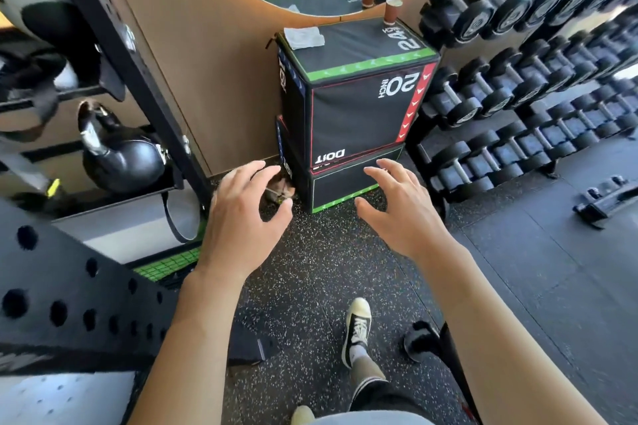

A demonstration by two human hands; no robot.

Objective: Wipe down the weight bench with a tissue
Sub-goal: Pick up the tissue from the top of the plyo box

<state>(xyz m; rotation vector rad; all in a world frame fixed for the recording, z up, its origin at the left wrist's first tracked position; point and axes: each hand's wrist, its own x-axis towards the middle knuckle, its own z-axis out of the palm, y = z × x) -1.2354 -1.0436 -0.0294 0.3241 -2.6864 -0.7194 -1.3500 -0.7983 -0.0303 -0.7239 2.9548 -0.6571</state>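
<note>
Both hands empty, fingers spread: left hand (241,214), right hand (397,207). Tissue (303,36) lies atop box (355,107), prob. parked within reach for grabbing.

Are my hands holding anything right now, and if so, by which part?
Nothing is held. The left hand and right hand are both open with fingers spread; the tissue lies untouched on the box.

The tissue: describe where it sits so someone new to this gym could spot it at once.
Find the stacked black plyo boxes against the tan wall, left of the dumbbell rack. On the top face, at its far left corner, lies the tissue. It is the only crumpled white sheet there; the brown paper cup stands at the opposite corner.
</note>
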